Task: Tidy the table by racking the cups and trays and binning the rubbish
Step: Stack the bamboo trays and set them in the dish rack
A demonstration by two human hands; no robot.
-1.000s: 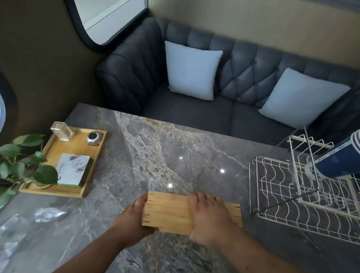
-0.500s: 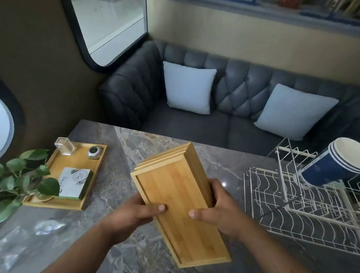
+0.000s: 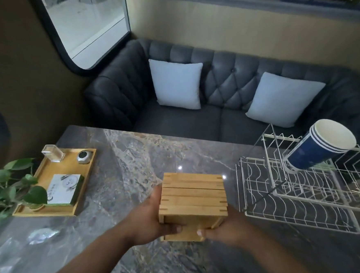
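A stack of bamboo trays [image 3: 193, 197] is held above the marble table [image 3: 134, 161], its short end facing me. My left hand [image 3: 151, 221] grips the stack's left side, thumb on the near face. My right hand [image 3: 226, 229] grips its lower right corner from beneath. To the right stands a white wire rack [image 3: 297, 209] with a nested stack of blue paper cups [image 3: 318, 146] lying tilted on its upper bars. Crumpled clear plastic wrap [image 3: 41, 234] lies on the table at the left.
A bamboo tray [image 3: 46, 213] at the left holds a clear stand, a small round silver device and a green-edged card box. A leafy plant [image 3: 8, 191] overhangs the table's left edge. A grey sofa [image 3: 225, 90] with two pale cushions sits beyond the table.
The tray stack was lifted off the table, tilted up so its open face showed, and now sits tipped with its end toward me. Both hands stayed on it throughout.
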